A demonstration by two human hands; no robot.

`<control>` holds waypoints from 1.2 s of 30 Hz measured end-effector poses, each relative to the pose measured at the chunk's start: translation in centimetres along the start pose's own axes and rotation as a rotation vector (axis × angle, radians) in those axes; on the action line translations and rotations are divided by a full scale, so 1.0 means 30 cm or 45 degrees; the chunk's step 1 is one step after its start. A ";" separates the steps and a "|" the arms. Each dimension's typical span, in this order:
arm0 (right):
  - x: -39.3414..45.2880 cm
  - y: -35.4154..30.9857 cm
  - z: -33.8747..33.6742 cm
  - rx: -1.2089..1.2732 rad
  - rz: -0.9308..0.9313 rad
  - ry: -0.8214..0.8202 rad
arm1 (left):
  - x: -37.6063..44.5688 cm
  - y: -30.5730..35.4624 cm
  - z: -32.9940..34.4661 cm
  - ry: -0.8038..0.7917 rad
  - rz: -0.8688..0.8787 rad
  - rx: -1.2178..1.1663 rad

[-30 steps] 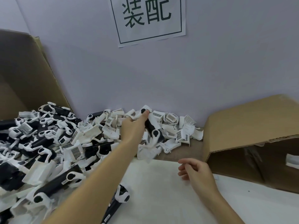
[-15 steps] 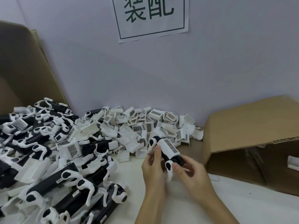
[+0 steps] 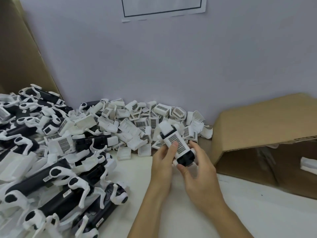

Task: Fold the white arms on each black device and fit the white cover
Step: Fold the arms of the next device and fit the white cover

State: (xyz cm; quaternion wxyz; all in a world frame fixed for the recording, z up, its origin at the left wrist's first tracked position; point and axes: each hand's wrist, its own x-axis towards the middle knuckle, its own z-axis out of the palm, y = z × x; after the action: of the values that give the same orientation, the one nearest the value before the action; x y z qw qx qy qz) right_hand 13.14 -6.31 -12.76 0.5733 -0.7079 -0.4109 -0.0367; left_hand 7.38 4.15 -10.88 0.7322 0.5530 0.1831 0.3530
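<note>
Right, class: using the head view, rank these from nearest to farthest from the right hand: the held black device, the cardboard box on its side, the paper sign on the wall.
1. Black device: held in the right hand.
2. Cardboard box: lying just to the hand's right.
3. Paper sign: high on the wall, farthest.

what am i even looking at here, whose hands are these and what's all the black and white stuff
No machine here: a person works with bare hands, filmed by a wide-angle camera worn on their head, looking forward and down. The left hand and the right hand together hold one black device with a white cover, which has a mesh panel, over most of it. The hands are above a white table. On the left is a heap of black devices with white arms. Against the wall lies a pile of loose white covers. On the right a cardboard box lies on its side, and another cardboard wall stands at far left.
</note>
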 end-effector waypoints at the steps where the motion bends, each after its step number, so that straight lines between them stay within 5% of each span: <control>1: -0.002 -0.002 0.003 -0.056 0.016 -0.037 | 0.001 -0.002 0.001 0.025 -0.007 -0.021; 9: 0.004 -0.014 0.004 -0.156 0.170 0.056 | -0.014 0.004 0.040 0.073 -0.107 -0.180; 28: 0.005 -0.029 -0.012 -0.185 0.053 0.219 | -0.014 -0.004 0.043 -0.043 -0.039 -0.190; 36: 0.010 -0.028 -0.008 -0.047 0.147 0.011 | -0.016 0.005 0.034 -0.057 0.068 -0.118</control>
State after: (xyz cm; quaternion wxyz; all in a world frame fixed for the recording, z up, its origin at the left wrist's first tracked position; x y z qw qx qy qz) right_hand 12.92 -6.33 -11.86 0.5632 -0.7406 -0.3661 -0.0143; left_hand 7.67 3.14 -10.47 0.7511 0.5309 0.1354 0.3682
